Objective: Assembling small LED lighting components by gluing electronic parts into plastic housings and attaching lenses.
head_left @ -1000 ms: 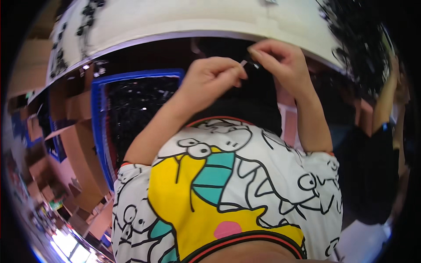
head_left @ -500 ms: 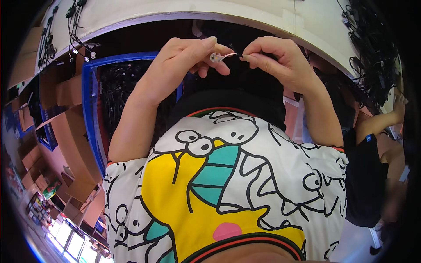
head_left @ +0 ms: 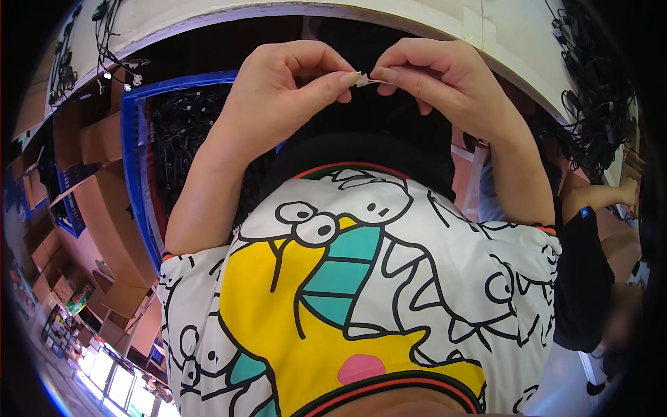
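Observation:
Above my lap, close to the bench edge, both hands meet over a small whitish piece (head_left: 362,80) with a yellow spot, which looks like a little round LED board. Between thumb and forefinger my left hand (head_left: 288,90) pinches its edge. Thin pale wires (head_left: 379,81) run from the piece toward my right hand (head_left: 445,87). The thumb and forefinger of that hand are closed on these wires, right beside the board. My fingertips cover part of both the board and the wires.
A white bench (head_left: 278,12) curves across the far side, with bundles of black cables (head_left: 601,104) at its right and more cables (head_left: 104,35) at its left. Left of my lap stands a blue crate (head_left: 132,139) of black cables. Cardboard boxes (head_left: 114,222) lie beyond. Another person's arm (head_left: 597,198) shows at right.
My left thumb and forefinger have closed on the board, which dangled by its wires before. My right fingers have shifted along the wires toward it. Both hands are slightly farther up.

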